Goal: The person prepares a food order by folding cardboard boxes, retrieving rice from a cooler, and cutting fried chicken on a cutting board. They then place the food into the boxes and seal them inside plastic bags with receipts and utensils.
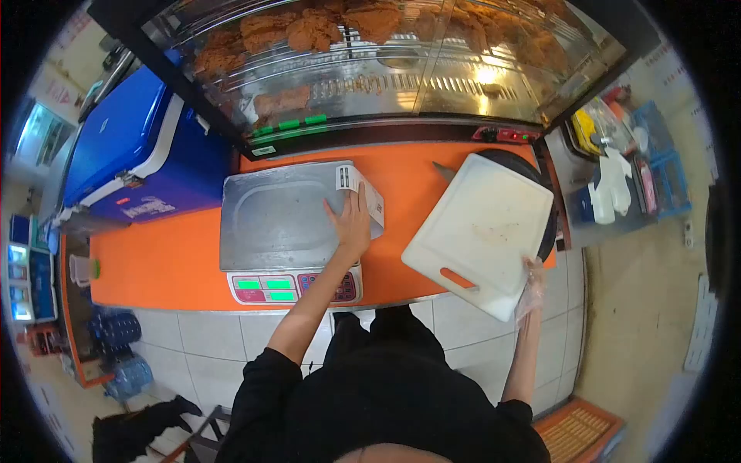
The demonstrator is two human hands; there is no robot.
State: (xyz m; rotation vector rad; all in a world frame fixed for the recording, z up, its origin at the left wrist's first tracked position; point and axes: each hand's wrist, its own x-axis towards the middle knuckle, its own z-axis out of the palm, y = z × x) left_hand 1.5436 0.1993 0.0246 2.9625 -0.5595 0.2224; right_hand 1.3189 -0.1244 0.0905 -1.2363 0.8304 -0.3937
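Observation:
My left hand (353, 225) is bare, its fingers stretched and thumb spread. It rests at the right edge of the metal weighing plate (282, 220) of a digital scale (293, 285), its fingertips touching a white printed paper box (372, 202). My right hand (531, 284), in a clear plastic glove, grips the lower right edge of a white cutting board (482, 224). The board is tilted over a round black object (549, 231), which it mostly hides. A blade-like tip (443, 170) shows beside the board's upper left edge.
Behind the orange counter (162, 262) stands a glass display warmer (370, 85) with several pieces of fried chicken (312, 31). A blue cooler box (131, 147) is at left. Blue baskets (670, 181) and packets are at right. Another person's dark-clothed leg (139, 428) shows lower left.

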